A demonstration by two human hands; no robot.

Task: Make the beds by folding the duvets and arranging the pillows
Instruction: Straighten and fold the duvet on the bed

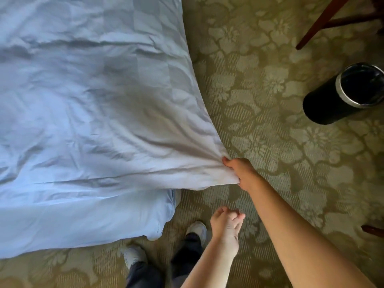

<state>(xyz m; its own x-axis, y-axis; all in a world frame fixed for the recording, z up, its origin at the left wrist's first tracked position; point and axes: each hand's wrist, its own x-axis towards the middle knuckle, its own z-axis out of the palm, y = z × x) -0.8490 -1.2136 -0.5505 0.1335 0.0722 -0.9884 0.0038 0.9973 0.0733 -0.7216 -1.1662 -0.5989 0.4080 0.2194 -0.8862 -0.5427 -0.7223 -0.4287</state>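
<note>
- Where the white duvet [93, 100] comes to its near right corner, we see the right hand [241, 173] gripping that corner, the arm stretched out long from the lower right of the head view.
- Its fingers [227, 162] are clamped on the bunched cloth, and creases fan out from the grip across the duvet.
- We find the left hand [226, 222] lower and nearer the body, apart from the duvet, its forearm rising from the bottom edge.
- Its fingers [239, 217] are loosely curled and hold nothing.
- The duvet lies spread over the bed [83, 229], filling the left half of the view, with the held corner pulled out over the patterned carpet [270, 142].
- We cannot see the right fingertips, which are buried in the fold, and the duvet runs off the top and left edges.
- A black bin [332, 100] stands on the carpet well to the right, its rim cut by the frame edge.
- A slanted wooden leg [324, 19] at the top right is cut off too, so we cannot tell what furniture it belongs to.
- We count two hands, one duvet, one bin, and two light shoes [197, 228] below dark trouser legs.
</note>
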